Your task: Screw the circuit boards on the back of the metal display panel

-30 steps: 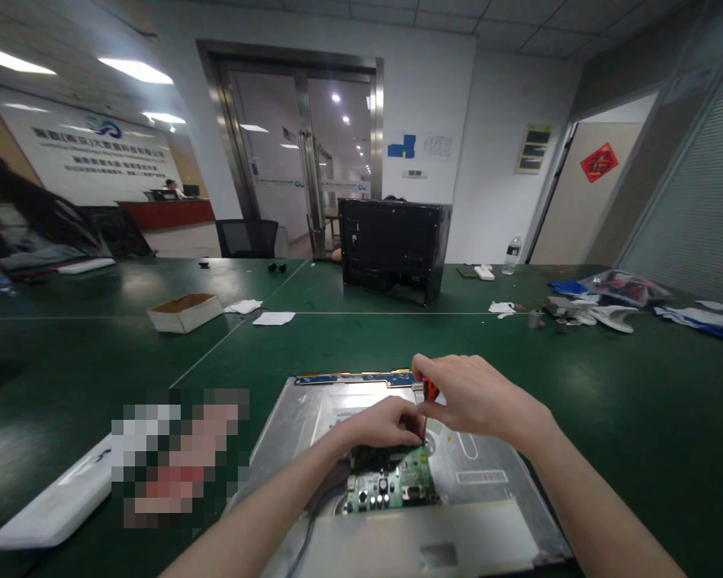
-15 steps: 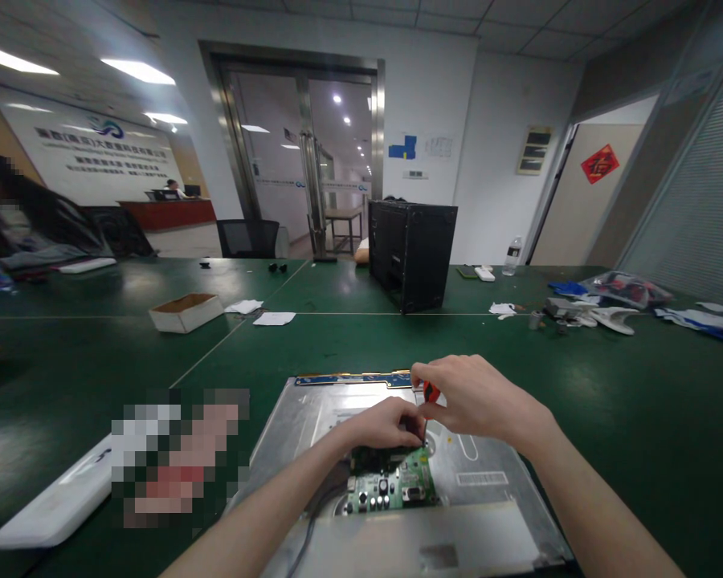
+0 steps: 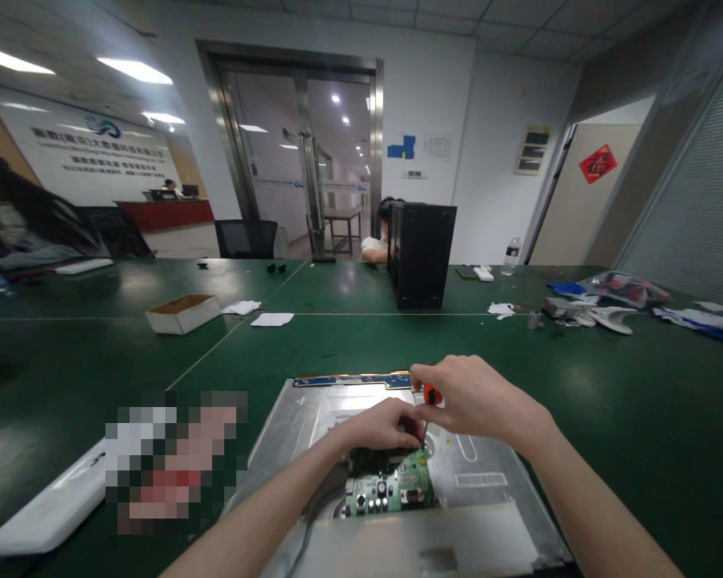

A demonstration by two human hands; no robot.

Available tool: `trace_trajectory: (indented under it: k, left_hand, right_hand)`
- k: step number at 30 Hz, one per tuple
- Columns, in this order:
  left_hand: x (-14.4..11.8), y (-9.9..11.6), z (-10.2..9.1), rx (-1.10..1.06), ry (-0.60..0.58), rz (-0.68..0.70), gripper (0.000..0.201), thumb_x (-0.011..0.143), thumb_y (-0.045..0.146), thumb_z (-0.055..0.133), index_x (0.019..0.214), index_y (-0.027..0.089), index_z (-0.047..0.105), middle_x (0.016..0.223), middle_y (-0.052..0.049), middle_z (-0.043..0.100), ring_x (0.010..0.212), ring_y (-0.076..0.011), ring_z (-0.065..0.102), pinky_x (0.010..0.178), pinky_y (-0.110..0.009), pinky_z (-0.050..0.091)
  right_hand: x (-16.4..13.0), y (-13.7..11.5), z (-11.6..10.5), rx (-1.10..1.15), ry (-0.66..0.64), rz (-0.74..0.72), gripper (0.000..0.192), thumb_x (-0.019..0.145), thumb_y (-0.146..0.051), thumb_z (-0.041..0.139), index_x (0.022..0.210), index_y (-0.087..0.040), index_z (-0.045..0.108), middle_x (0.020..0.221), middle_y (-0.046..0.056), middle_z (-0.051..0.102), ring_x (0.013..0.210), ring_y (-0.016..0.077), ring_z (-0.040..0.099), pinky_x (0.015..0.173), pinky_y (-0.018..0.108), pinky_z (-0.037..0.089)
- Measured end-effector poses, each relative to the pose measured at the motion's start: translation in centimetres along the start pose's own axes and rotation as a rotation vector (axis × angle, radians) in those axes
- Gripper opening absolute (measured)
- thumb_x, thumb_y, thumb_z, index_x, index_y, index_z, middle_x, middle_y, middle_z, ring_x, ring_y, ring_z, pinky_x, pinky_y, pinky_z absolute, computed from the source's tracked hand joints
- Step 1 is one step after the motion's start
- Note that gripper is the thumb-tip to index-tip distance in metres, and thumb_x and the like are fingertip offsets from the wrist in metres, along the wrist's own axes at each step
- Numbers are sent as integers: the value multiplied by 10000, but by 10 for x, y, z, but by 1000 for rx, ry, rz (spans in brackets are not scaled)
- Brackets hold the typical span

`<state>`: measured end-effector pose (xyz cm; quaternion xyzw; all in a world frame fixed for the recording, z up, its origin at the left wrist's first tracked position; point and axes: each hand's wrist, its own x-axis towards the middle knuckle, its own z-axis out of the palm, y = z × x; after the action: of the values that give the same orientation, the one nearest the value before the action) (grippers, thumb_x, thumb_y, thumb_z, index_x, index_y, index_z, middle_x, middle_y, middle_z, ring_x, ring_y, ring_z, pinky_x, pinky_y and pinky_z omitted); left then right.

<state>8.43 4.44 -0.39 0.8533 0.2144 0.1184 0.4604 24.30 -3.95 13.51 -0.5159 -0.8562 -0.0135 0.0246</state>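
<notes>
In the right hand (image 3: pixel 473 395), a screwdriver (image 3: pixel 432 394) is pinched almost upright, tip down, by the bench's (image 3: pixel 614 433) near edge; left hand's (image 3: pixel 384 423) grip can't be told.

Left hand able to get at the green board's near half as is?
Probably yes: the left hand is by the green board, whose near half lies uncovered; the right hand holds the screwdriver near the board's far-right corner.

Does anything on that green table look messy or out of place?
Mostly the far right: grey and white scraps lie in an untidy heap, with a crumpled white piece to their left. Nearer, the green circuit board sits exposed on the metal panel, but I see no obvious damage there.
</notes>
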Motion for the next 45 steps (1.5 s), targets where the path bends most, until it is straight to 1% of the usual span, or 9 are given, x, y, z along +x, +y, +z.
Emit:
trace_trajectory:
  k: [4,8,11,19,26,31,35,39,45]
  left_hand:
    - [0,2,-2,27,-18,2,143,679,80,627,785,158,684,707,27,636,664,-128,574,628,-203,426]
    - [-1,3,-3,69,-9,1,126,693,96,647,788,161,698,712,25,650,671,-132,573,637,-208,418]
    - [-1,4,-3,75,0,1,118,704,111,660,797,165,708,725,21,660,686,-137,578,654,-212,420]
    - [-1,7,-2,60,26,4,67,712,126,682,766,158,706,696,25,641,656,-123,561,637,-200,410]
    - [0,4,-1,51,24,10,31,709,137,694,739,146,694,675,25,638,650,-125,562,622,-196,406]
    - [0,6,-1,38,4,21,49,721,129,678,763,152,692,692,25,644,655,-126,569,635,-201,414]
    - [-1,5,-2,55,12,24,42,722,134,687,756,155,701,684,24,648,661,-130,574,638,-203,413]
    - [-1,5,-2,42,9,41,91,725,143,691,806,167,724,720,17,668,673,-131,577,636,-197,417]
    - [-2,8,-1,55,33,26,116,711,100,686,792,167,736,684,23,653,642,-119,561,625,-189,410]
  right_hand:
    - [3,1,2,-37,-1,43,169,849,-351,532,937,-232,612,779,40,681,699,198,630,517,265,285]
    - [2,2,3,-6,8,6,149,821,-238,525,956,-222,584,802,27,683,699,183,617,515,258,267]
    - [1,3,4,11,22,-16,154,804,-211,527,951,-223,571,824,19,685,716,181,620,513,257,257]
    - [4,5,3,-67,43,37,130,850,-326,521,894,-230,597,766,33,677,692,200,625,506,268,248]
    - [2,6,5,-19,40,-23,157,810,-251,551,965,-229,549,811,9,680,709,178,623,509,266,254]
    - [3,5,4,-47,44,3,157,838,-368,554,923,-237,570,783,19,677,689,191,624,506,268,243]
    - [3,5,3,-36,30,-6,93,837,-283,531,904,-236,576,778,15,676,690,182,620,505,267,244]
    - [2,6,4,9,27,-51,161,805,-219,544,964,-234,554,819,10,680,730,175,617,523,259,266]
    - [5,6,6,-66,45,42,140,819,-346,580,876,-218,563,755,31,670,667,183,612,492,271,213]
